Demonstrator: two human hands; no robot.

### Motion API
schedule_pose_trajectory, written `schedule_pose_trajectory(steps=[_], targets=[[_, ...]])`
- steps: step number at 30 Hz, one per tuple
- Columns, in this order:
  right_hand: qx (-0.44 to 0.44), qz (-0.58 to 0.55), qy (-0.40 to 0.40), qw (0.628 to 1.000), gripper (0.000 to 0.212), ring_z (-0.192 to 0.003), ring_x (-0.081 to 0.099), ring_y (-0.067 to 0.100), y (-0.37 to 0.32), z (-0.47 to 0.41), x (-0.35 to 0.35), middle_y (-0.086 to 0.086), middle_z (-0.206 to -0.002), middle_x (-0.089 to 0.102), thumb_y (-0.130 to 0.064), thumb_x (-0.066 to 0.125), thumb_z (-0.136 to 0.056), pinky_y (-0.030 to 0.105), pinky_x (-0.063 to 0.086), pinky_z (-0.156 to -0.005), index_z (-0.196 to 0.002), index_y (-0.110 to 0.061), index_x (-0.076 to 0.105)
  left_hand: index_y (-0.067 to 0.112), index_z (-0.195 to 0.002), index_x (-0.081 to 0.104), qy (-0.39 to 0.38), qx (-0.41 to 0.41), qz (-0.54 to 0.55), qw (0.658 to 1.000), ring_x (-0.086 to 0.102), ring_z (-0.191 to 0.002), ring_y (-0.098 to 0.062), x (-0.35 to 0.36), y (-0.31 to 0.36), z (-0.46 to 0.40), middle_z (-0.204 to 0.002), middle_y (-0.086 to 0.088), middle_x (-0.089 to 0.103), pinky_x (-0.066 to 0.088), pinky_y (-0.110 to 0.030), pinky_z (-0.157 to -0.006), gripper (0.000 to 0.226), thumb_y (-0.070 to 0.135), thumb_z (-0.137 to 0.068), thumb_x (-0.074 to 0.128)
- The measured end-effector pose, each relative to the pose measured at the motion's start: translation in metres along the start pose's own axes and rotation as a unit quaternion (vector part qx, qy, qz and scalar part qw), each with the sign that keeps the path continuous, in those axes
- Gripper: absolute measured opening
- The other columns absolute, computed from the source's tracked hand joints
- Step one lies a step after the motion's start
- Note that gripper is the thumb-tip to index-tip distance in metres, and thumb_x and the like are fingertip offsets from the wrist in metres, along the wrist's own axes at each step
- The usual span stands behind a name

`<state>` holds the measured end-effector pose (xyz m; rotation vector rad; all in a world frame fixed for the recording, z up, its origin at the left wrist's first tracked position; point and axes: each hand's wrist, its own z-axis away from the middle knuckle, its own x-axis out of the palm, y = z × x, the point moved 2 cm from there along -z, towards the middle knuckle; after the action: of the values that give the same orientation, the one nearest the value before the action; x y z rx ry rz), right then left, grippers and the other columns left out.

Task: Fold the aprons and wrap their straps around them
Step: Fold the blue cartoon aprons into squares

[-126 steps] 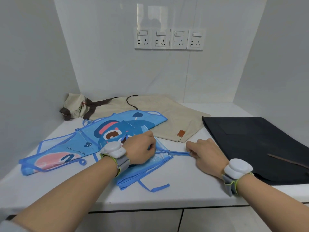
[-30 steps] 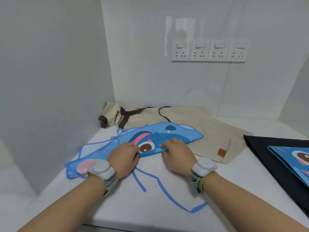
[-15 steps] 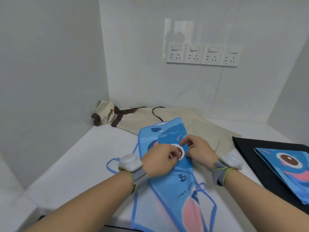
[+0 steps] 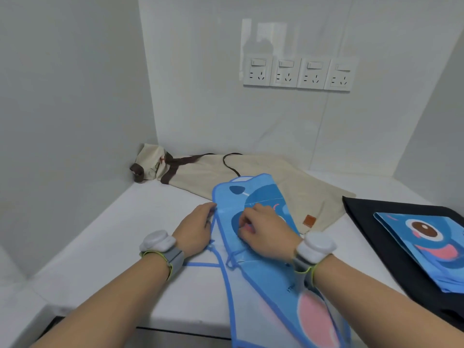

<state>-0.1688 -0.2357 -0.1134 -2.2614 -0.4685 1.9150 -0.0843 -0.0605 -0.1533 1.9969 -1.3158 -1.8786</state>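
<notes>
Under both hands lies the blue apron [image 4: 261, 280], the left hand [image 4: 194, 233] pinching its edge, the right hand [image 4: 263, 231] closed on the cloth, so the fold is starting and next needs an even crease.

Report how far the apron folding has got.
Done: one blue apron lies folded on the black apron. In hand: left hand and right hand work the long blue cartoon apron, its straps loose. Left: beige apron and black apron, unfolded.

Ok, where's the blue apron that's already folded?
In the head view, the folded blue apron lies at the far right on the black apron, right of the right hand.
</notes>
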Motion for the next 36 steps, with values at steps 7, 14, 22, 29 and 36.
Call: schedule_pose_trajectory(steps=[7,14,22,29,36], targets=[[0.007,0.178,-0.012,0.984,0.032,-0.095,0.04,0.031,-0.038,-0.01,0.027,0.007,-0.108,0.047,-0.048,0.045,-0.086,0.042,0.039,-0.078,-0.095,-0.021,0.03,0.015,-0.14,0.039,0.009,-0.012,0.031,0.999,0.045,-0.133,-0.009,0.0,-0.006,-0.001,-0.144,0.0,0.046,0.035,-0.027,-0.109,0.055,0.012,-0.089,0.059],[0.001,0.196,-0.023,0.98,0.035,-0.082,0.037,0.028,-0.042,-0.016,0.017,0.007,-0.094,0.048,-0.017,0.056,-0.077,0.036,0.033,-0.063,-0.097,-0.018,0.028,0.018,-0.119,0.045,0.022,-0.033,0.028,0.999,0.051,-0.124,-0.013,0.001,-0.01,-0.003,-0.13,0.002,0.053,0.04,-0.027,-0.1,0.034,0.017,-0.089,0.062],[0.18,-0.148,0.133,0.963,0.028,-0.076,0.06,0.031,0.038,-0.017,-0.043,0.009,-0.079,0.064,-0.008,0.063,-0.071,0.039,0.048,-0.069,-0.091,-0.021,0.047,0.022,-0.138,0.05,-0.055,0.033,-0.05,0.997,0.037,-0.136,-0.019,0.006,0.001,-0.001,-0.148,0.004,0.042,0.029,-0.027,-0.11,0.05,0.001,-0.094,0.042],[0.314,-0.315,0.209,0.871,0.028,-0.065,0.051,0.024,0.129,0.047,-0.097,0.012,-0.075,0.053,-0.004,0.069,-0.071,0.03,0.039,-0.052,-0.087,-0.007,0.046,0.039,-0.139,0.04,-0.172,0.0,-0.292,0.941,0.041,-0.127,-0.023,-0.009,0.036,-0.011,-0.14,0.005,0.038,0.038,-0.04,-0.102,0.057,0.014,-0.088,0.047],[0.38,-0.317,0.174,0.851,0.045,-0.081,0.063,0.032,0.182,0.079,-0.097,0.019,-0.1,0.06,-0.007,0.072,-0.075,0.033,0.049,-0.06,-0.111,-0.004,0.045,0.028,-0.133,0.05,-0.092,0.097,-0.234,0.963,0.047,-0.125,-0.025,0.041,0.115,-0.036,-0.137,0.0,0.047,0.04,-0.038,-0.101,0.037,0.033,-0.097,0.041]])
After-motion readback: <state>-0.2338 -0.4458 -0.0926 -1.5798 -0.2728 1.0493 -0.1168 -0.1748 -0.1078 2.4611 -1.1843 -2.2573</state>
